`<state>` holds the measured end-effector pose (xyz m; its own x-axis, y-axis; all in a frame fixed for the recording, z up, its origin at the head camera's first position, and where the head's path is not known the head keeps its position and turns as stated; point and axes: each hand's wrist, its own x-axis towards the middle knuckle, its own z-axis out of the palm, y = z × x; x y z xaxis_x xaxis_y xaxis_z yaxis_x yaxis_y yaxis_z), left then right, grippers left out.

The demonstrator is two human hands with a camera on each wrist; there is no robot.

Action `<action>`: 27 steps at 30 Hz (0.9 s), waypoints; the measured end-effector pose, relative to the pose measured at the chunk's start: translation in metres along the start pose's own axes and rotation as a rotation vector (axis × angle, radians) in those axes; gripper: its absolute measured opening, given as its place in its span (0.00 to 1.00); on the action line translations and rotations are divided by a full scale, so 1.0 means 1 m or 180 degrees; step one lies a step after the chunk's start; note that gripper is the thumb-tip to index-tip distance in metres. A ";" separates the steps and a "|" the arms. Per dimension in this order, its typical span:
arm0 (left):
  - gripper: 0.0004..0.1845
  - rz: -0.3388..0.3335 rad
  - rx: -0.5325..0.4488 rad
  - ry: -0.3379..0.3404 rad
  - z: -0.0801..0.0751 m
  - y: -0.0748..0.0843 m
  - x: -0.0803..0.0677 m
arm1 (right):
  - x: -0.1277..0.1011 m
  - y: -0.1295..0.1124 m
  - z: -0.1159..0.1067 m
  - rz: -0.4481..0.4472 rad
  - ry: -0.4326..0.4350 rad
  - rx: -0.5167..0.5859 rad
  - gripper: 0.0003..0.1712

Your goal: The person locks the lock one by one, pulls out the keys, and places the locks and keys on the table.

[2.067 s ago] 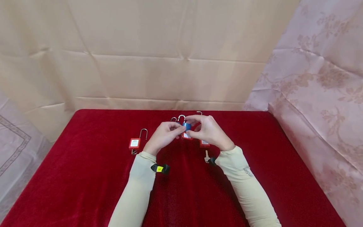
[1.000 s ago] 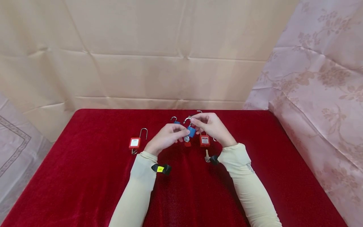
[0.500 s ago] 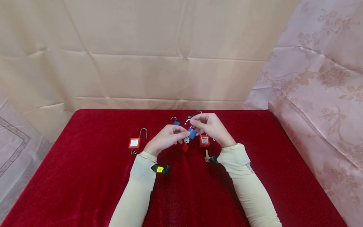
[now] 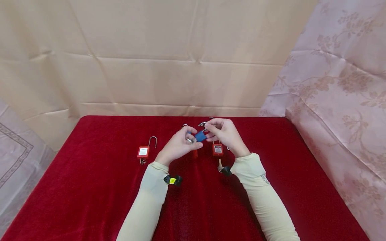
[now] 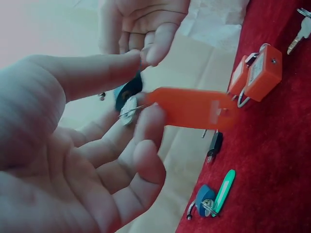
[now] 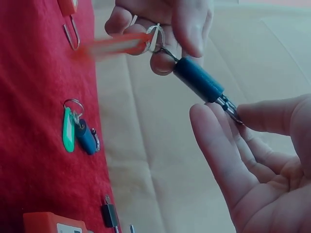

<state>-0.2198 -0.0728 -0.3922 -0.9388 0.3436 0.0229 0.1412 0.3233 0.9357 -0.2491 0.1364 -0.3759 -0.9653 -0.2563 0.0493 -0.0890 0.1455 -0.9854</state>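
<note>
We find the blue padlock [image 4: 200,136] held above the tabletop [image 4: 90,187] centre, the right hand [image 4: 224,134] pinching its shackle at 3 o'clock, the left hand [image 4: 178,144] pinching the key with orange tag [image 5: 194,108] at 9 o'clock. We judge unlocking in hand; next comes a firm key turn. Red padlocks [image 4: 143,151] lie at 8 o'clock.

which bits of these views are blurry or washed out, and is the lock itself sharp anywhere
Head view: evenly lit, the blue padlock small but fairly crisp. Left wrist view: the left hand is close, soft and pale, and the orange key tag is smeared. Right wrist view: the tag again streaks, while the padlock body looks reasonably sharp.
</note>
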 end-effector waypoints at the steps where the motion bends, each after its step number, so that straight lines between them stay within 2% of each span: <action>1: 0.27 0.0018 0.0052 0.0048 0.001 0.000 0.000 | 0.000 0.000 0.000 0.0011 0.0016 0.0053 0.19; 6: 0.25 0.0141 0.0255 0.0269 0.006 -0.001 0.002 | 0.000 0.000 0.000 0.0010 0.0030 0.0225 0.21; 10: 0.24 0.0120 0.0276 0.0328 0.006 -0.001 0.002 | 0.000 -0.001 -0.001 -0.0014 0.0019 0.0279 0.20; 20: 0.23 0.0029 0.0131 0.0237 0.003 0.003 -0.001 | 0.001 0.000 -0.001 -0.0056 -0.0008 0.0226 0.17; 27: 0.23 -0.0086 0.0117 0.0087 0.003 0.002 0.000 | 0.002 0.003 -0.002 -0.0106 -0.0056 0.0065 0.20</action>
<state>-0.2183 -0.0697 -0.3915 -0.9506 0.3104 0.0079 0.1267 0.3645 0.9225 -0.2519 0.1384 -0.3780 -0.9575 -0.2773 0.0794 -0.1157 0.1172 -0.9864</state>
